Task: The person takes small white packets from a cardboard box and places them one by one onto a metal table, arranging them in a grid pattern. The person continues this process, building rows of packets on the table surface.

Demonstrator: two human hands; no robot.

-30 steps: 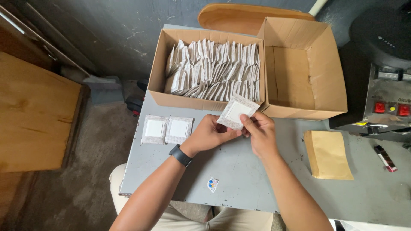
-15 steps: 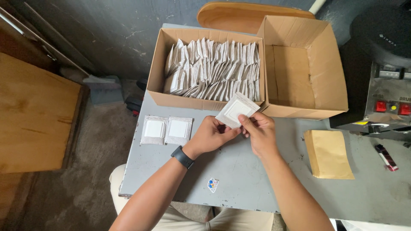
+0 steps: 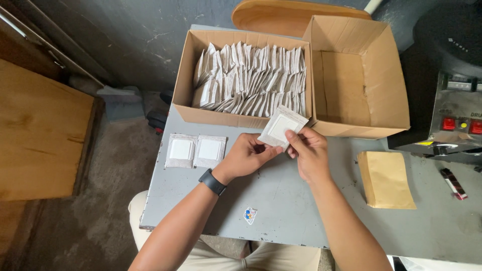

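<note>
Both hands pinch one white sachet point(image 3: 281, 126) above the grey table's point(image 3: 301, 211) far edge: left hand point(image 3: 247, 156) at its lower corner, right hand point(image 3: 309, 150) beside it. Gripping only the margins should keep it flat and uncreased.

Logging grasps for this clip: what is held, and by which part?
Both hands, left hand and right hand, hold one white square sachet, fingers pinching its lower edge and corner.
</note>
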